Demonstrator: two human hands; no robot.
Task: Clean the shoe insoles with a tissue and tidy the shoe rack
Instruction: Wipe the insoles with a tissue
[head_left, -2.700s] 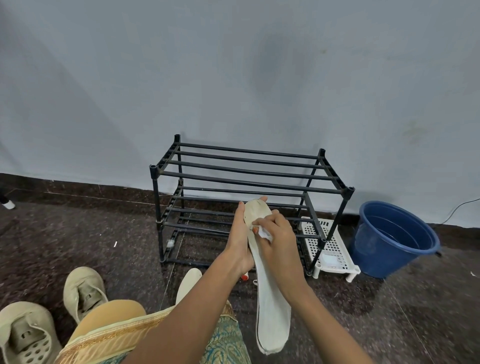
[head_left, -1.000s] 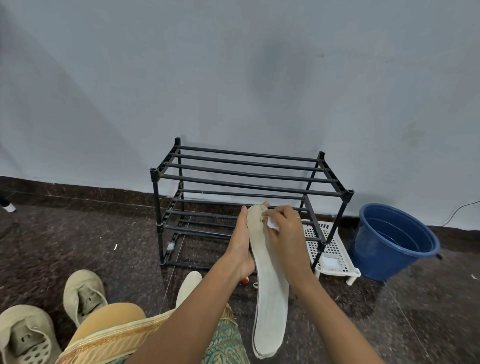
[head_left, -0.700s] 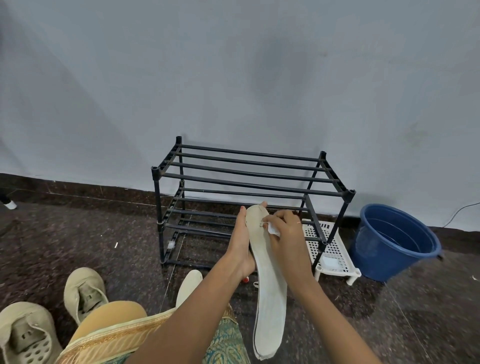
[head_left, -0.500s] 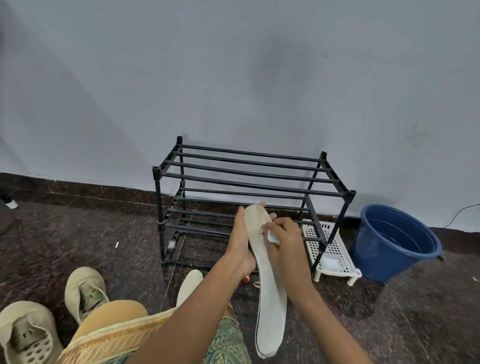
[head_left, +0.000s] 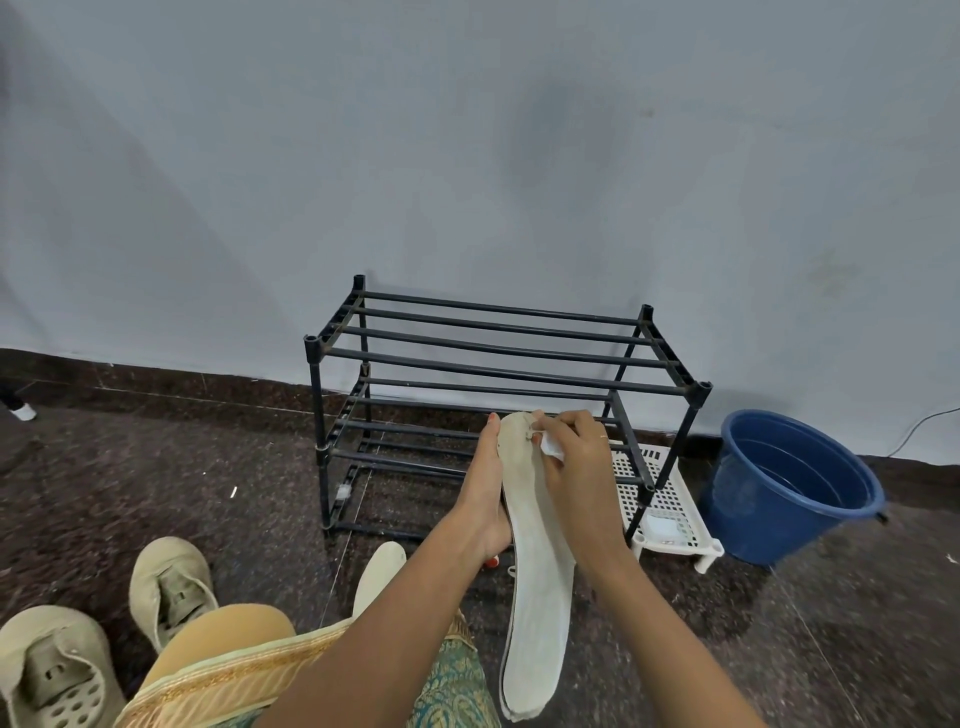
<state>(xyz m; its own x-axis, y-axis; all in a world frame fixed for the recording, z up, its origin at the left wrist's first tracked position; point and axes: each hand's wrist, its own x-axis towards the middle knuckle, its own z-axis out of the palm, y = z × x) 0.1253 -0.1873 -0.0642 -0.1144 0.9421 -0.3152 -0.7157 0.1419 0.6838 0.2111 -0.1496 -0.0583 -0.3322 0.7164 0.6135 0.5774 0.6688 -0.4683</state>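
A long pale insole (head_left: 537, 597) hangs upright in front of me, toe end up. My left hand (head_left: 485, 488) supports its back along the left edge. My right hand (head_left: 576, 467) presses a small white tissue (head_left: 551, 446) against the toe end of the insole. The black metal shoe rack (head_left: 498, 358) stands bare behind my hands, against the wall. A second pale insole (head_left: 375, 574) lies on the floor by my knee.
Two beige shoes (head_left: 169, 587) (head_left: 49, 670) sit on the dark floor at lower left. A white perforated plastic tray (head_left: 665, 499) lies to the right of the rack. A blue bucket (head_left: 789, 486) stands at far right. My knee (head_left: 223, 644) fills the bottom.
My right hand with the tissue has slid up the insole from its middle to the toe end. The left hand has kept holding the insole in place.
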